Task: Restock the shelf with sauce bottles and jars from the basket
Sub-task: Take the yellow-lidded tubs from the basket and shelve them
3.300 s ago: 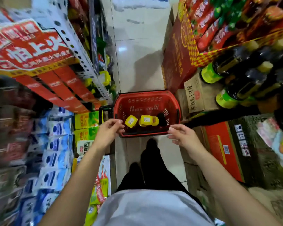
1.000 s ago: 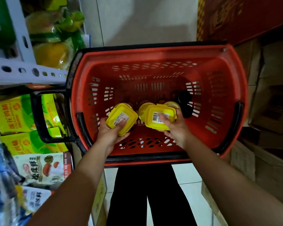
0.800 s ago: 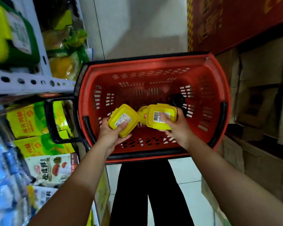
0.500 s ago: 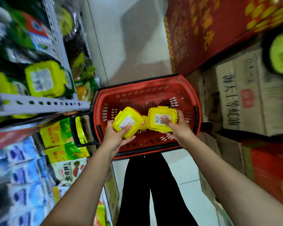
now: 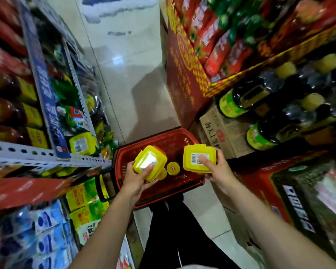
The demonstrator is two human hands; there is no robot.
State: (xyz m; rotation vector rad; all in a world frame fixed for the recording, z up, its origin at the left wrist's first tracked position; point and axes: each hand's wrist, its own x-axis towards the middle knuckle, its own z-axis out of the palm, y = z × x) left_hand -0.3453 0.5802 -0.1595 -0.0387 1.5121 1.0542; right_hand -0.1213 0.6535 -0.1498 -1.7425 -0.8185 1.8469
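Both jars have come up since half a second ago, now above the basket rim, and the view has swung up the aisle. My left hand grips one yellow-lidded jar from below, thumb on its label. My right hand holds the second jar the same way, thumb on the barcode sticker. Step in hand: carrying from basket to the shelf on my left, where a matching jar already sits (likely the slot). Next move calls for turning left and setting both upright beside it. Jars have square yellow snap lids and white labels, bodies mostly hidden. Two round yellow caps remain in the basket.
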